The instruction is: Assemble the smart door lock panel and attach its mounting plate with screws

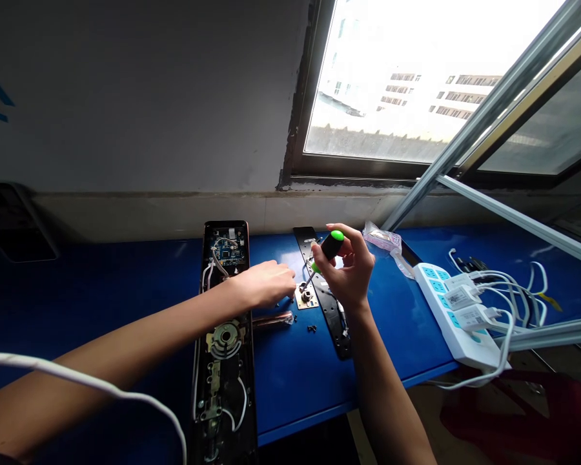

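My right hand grips a screwdriver with a black and green handle. Its shaft slants down to the left, and the tip meets a small pale plate with a dark round part on it. My left hand is closed at the plate's left side, fingers bent downward; whatever they pinch is hidden. Under my left forearm lies a long black housing with a circuit board, wires and metal parts inside. A long black panel lies beneath my right hand. Small dark screws are scattered below the plate.
A copper-coloured tube lies beside the housing. To the right, a white power strip with plugged-in chargers and cables rests near a metal frame. A plastic bag lies by the wall. A white cable crosses the lower left foreground.
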